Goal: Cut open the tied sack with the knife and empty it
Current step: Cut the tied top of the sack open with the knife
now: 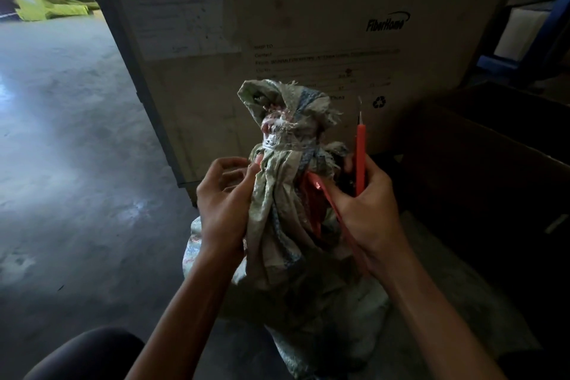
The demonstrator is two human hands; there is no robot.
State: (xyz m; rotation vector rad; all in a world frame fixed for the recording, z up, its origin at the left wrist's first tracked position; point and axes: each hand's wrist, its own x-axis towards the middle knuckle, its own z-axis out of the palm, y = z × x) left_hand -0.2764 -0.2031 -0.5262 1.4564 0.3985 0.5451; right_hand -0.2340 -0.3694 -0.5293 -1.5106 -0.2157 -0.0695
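Item: woven sack (287, 225), upright, tied neck topmost; our left hand (223, 203) pinches its cloth, our right hand (361, 210) grips an orange knife (360, 151), blade upward

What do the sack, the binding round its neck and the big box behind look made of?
Sack: woven plastic, judging by its matte, crinkled cloth and frayed top edge. Binding: glossy, translucent, probably plastic strip or tape; hard to tell. Box: brown cardboard, dull, with printed shipping text and a recycling mark.

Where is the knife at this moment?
In the head view, the knife stands upright in the right hand, just right of the sack neck, before the cardboard box.
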